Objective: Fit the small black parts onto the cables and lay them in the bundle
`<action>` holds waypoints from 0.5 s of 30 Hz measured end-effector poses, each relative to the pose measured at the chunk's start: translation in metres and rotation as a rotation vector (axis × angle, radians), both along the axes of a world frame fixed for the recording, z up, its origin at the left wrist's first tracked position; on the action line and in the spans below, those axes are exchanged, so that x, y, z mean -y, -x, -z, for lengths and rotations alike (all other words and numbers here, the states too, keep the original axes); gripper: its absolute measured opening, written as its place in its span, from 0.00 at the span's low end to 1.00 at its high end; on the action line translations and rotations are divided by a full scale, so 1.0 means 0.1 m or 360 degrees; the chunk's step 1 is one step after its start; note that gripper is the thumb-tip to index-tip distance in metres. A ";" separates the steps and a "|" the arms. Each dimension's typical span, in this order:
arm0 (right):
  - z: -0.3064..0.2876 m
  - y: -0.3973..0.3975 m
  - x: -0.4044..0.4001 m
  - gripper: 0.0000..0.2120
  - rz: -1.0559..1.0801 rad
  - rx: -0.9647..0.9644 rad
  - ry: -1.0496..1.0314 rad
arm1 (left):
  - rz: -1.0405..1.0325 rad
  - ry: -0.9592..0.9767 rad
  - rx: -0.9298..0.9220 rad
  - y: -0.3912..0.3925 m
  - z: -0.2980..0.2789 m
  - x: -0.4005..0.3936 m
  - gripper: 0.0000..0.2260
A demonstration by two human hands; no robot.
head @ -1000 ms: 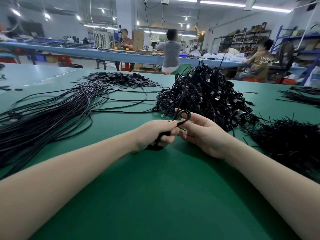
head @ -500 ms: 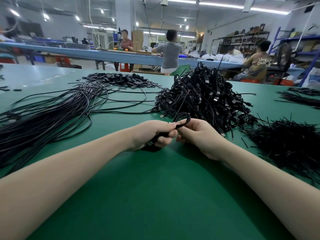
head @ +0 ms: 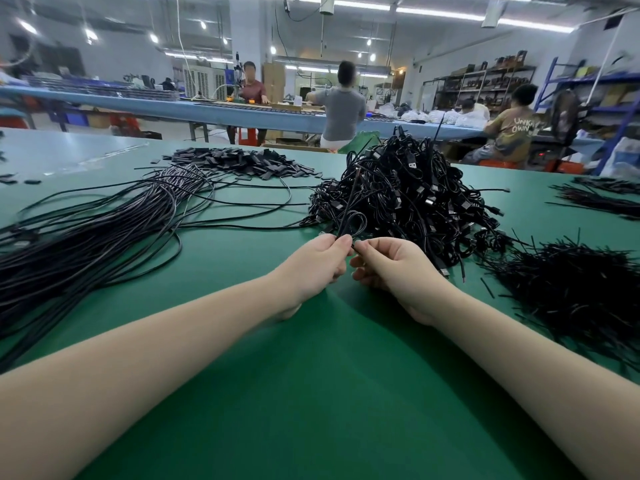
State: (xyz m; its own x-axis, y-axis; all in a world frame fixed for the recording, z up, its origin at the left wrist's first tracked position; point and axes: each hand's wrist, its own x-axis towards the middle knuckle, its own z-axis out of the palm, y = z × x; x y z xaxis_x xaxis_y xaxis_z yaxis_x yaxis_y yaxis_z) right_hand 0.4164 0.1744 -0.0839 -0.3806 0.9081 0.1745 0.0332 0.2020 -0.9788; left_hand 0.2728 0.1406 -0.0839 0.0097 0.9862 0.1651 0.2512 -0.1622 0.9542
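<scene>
Black looped cable (head: 353, 220) pinched between the curled fingers of the left hand (head: 317, 266) and the right hand (head: 391, 263), held just above the green table (head: 311, 393); tangled cable heap (head: 408, 199) directly behind, straight cable bundle (head: 86, 233) at left, small black parts (head: 242, 161) beyond

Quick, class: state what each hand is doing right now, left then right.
Left hand: closed, pinching the looped black cable at its fingertips.
Right hand: fingers curled, pinching the same cable beside the left fingertips.
</scene>
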 end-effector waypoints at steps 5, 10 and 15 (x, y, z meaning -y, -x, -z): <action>-0.05 0.00 0.02 0.09 -0.0091 -0.0026 0.0123 | -0.0045 -0.0092 0.0097 0.01 0.05 -0.01 0.05; -0.13 -0.05 0.03 0.12 -0.0260 0.0116 0.0211 | 0.0033 -0.0143 0.0166 0.01 0.04 0.03 0.05; -0.13 -0.07 0.04 0.08 -0.0264 0.0019 0.0275 | 0.0046 -0.0169 0.0177 0.01 0.05 0.03 0.05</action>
